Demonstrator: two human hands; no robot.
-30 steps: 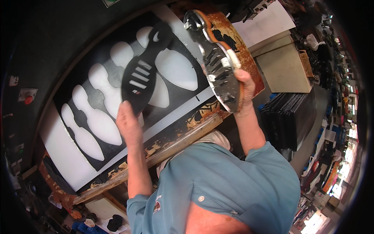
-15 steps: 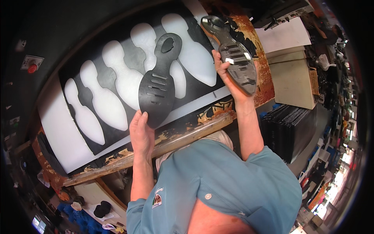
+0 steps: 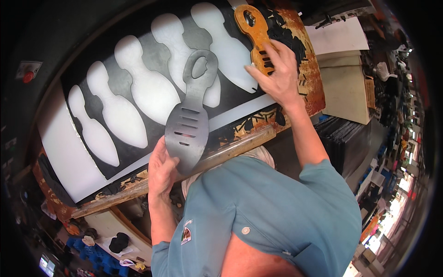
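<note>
My left hand (image 3: 162, 168) pinches the lower edge of a dark grey slotted cut-out (image 3: 187, 138), shaped like a paddle with an oval hole at its narrow end. The piece is held up over the near side of a black sheet (image 3: 104, 90), which has several large paddle-shaped openings showing white beneath. To the right, an orange cutting die (image 3: 254, 27) of similar outline lies at the sheet's right end, flat side up. My right hand (image 3: 279, 74) is over its slotted part, fingers spread and thumb apart; whether the fingertips touch it I cannot tell.
Black scraps (image 3: 288, 41) lie on the worn, rusty table end (image 3: 311, 74). A wooden rail (image 3: 230, 154) runs along the front edge. At right stand a pale cabinet (image 3: 346, 87) and a stack of black sheets (image 3: 344, 143). A red button (image 3: 28, 76) is at far left.
My right hand has put the die down, turned over so its orange side faces up, and its fingers have spread. My left hand has brought the cut-out slightly nearer and turned its face upward.
</note>
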